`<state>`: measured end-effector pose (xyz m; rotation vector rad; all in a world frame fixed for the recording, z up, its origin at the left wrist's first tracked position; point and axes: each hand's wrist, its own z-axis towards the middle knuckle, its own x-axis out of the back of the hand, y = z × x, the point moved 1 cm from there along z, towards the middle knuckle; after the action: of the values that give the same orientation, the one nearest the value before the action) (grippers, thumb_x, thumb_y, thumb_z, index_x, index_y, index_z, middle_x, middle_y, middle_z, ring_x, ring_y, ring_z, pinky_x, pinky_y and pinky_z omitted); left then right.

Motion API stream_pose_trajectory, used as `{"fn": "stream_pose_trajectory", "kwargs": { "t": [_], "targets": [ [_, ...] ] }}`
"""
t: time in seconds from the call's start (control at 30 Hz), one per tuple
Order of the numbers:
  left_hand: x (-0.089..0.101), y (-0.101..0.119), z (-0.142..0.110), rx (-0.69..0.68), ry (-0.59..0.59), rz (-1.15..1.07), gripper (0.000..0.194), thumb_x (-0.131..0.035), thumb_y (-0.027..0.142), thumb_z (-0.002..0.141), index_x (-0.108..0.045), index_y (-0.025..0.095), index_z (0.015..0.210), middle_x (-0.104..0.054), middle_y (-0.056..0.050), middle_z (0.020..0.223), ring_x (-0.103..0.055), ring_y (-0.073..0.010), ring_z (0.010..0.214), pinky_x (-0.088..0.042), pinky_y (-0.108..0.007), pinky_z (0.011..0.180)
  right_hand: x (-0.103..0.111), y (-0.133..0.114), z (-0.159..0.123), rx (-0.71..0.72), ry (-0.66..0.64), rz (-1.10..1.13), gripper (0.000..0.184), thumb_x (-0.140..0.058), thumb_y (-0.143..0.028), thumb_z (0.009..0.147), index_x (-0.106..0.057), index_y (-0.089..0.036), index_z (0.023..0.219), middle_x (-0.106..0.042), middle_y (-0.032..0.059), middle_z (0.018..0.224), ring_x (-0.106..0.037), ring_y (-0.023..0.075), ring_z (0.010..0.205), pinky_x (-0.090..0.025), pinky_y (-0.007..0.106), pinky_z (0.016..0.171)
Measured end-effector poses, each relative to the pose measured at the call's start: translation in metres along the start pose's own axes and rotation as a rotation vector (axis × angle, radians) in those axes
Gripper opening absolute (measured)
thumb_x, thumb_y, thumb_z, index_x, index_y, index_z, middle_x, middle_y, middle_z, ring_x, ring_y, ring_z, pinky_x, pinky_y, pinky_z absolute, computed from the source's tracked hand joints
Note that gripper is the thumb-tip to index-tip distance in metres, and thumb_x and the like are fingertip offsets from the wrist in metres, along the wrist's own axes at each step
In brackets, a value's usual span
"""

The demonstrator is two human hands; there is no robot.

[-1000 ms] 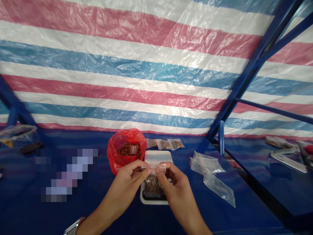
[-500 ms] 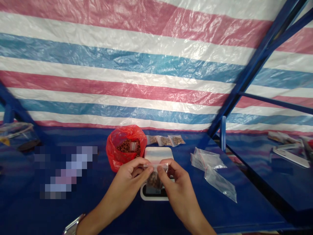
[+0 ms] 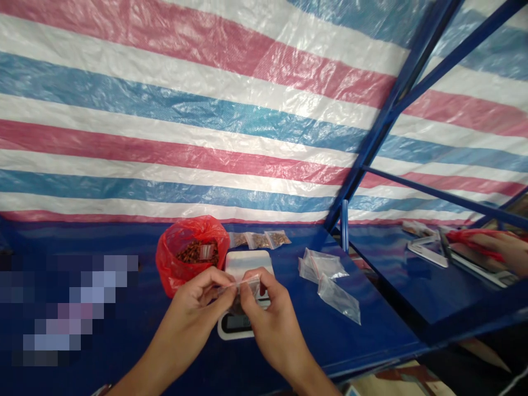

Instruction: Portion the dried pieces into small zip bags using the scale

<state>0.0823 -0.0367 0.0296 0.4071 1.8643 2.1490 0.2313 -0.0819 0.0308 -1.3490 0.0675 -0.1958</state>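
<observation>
1. Left hand and right hand have brought their thumbs closer; the fingers pinch the top of a small clear bag.
2. Bag is above the white scale, partly hidden, its content brownish.
3. Digits on the display are unclear.
4. Blue table stands before red-white-blue striped sheeting.

Kitchen scale: stood on the table, beneath both hands.
Held zip bag: hung between left hand and right hand, over the scale.
Plastic sack: sat just left of the scale, dried pieces inside.
Three filled sachets: lay in a row behind the scale.
Loose zip bags: lay right of the scale.
Tarpaulin: hung behind the table.
</observation>
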Motion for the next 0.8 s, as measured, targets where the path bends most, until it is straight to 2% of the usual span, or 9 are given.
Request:
{"fn": "stream_pose_trajectory", "kwargs": {
  "t": [0.17,0.27,0.3,0.4,0.5,0.53,0.6,0.7,0.8],
  "targets": [
    [0.002,0.000,0.003,0.019,-0.044,0.072,0.028,-0.073,0.048,0.087,-0.075,0.020,0.087,-0.079,-0.004,0.093,-0.073,-0.0211,0.088,-0.058,-0.028,0.080,0.004,-0.005,0.001,0.036,0.024,-0.105,0.023,-0.064,-0.042,0.091,-0.066,-0.020,0.083,-0.060,-0.0018,0.073,-0.051,0.0135,0.068,-0.044,0.024,0.064],
    [-0.001,-0.003,0.003,-0.007,0.019,0.133,0.033,-0.069,0.051,0.088,-0.077,0.021,0.100,-0.080,-0.006,0.105,-0.074,-0.0246,0.098,-0.059,-0.033,0.088,0.024,-0.008,0.014,0.098,0.036,-0.224,0.023,-0.064,-0.041,0.090,-0.067,-0.020,0.083,-0.065,-0.0006,0.077,-0.056,0.0151,0.072,-0.047,0.026,0.070],
    [-0.003,-0.004,0.002,-0.027,0.071,0.161,0.037,-0.067,0.052,0.089,-0.076,0.022,0.109,-0.078,-0.007,0.114,-0.073,-0.0253,0.105,-0.058,-0.035,0.094,0.036,-0.008,0.023,0.141,0.073,-0.285,0.023,-0.064,-0.042,0.090,-0.068,-0.020,0.085,-0.068,0.0006,0.080,-0.058,0.0165,0.075,-0.048,0.028,0.074],
    [-0.008,-0.007,0.000,-0.131,0.190,0.274,0.043,-0.059,0.050,0.095,-0.068,0.024,0.129,-0.070,-0.008,0.135,-0.068,-0.0252,0.120,-0.051,-0.039,0.108,0.083,-0.003,0.057,0.224,0.339,-0.495,0.028,-0.061,-0.044,0.091,-0.071,-0.019,0.094,-0.074,0.0056,0.089,-0.063,0.0202,0.080,-0.049,0.031,0.078],
    [-0.011,-0.006,-0.002,-0.248,0.159,0.393,0.038,-0.052,0.043,0.099,-0.067,0.025,0.130,-0.068,-0.008,0.135,-0.065,-0.0251,0.122,-0.050,-0.038,0.108,0.124,0.010,0.092,0.233,0.554,-0.800,0.026,-0.058,-0.038,0.093,-0.073,-0.018,0.100,-0.076,0.0104,0.095,-0.066,0.0233,0.085,-0.048,0.033,0.084],
    [-0.012,-0.006,-0.002,-0.266,0.137,0.421,0.037,-0.051,0.041,0.100,-0.067,0.025,0.129,-0.068,-0.008,0.134,-0.065,-0.0250,0.121,-0.051,-0.038,0.106,0.132,0.016,0.103,0.186,0.544,-0.898,0.028,-0.055,-0.036,0.095,-0.073,-0.017,0.103,-0.076,0.0121,0.098,-0.067,0.0245,0.089,-0.048,0.034,0.085],
    [-0.013,-0.004,-0.003,-0.283,0.106,0.453,0.035,-0.048,0.038,0.101,-0.067,0.026,0.128,-0.068,-0.008,0.131,-0.065,-0.0247,0.118,-0.051,-0.037,0.105,0.142,0.028,0.122,0.088,0.358,-1.005,0.025,-0.058,-0.034,0.093,-0.076,-0.016,0.097,-0.077,0.0128,0.097,-0.069,0.0254,0.088,-0.049,0.033,0.082],
    [-0.013,-0.001,-0.003,-0.296,0.095,0.467,0.034,-0.045,0.037,0.102,-0.066,0.025,0.127,-0.067,-0.008,0.129,-0.065,-0.0246,0.116,-0.050,-0.038,0.106,0.151,0.036,0.138,0.047,0.117,-1.036,0.019,-0.070,-0.035,0.087,-0.079,-0.018,0.085,-0.079,0.0082,0.086,-0.071,0.0243,0.081,-0.051,0.031,0.078],
    [-0.013,0.003,-0.004,-0.314,0.090,0.466,0.033,-0.044,0.036,0.103,-0.066,0.025,0.125,-0.067,-0.008,0.126,-0.064,-0.0243,0.115,-0.050,-0.037,0.105,0.172,0.027,0.140,0.061,0.048,-1.073,0.031,-0.054,-0.034,0.098,-0.080,-0.017,0.102,-0.080,0.0113,0.103,-0.072,0.0264,0.097,-0.050,0.034,0.089]
  ]
}}
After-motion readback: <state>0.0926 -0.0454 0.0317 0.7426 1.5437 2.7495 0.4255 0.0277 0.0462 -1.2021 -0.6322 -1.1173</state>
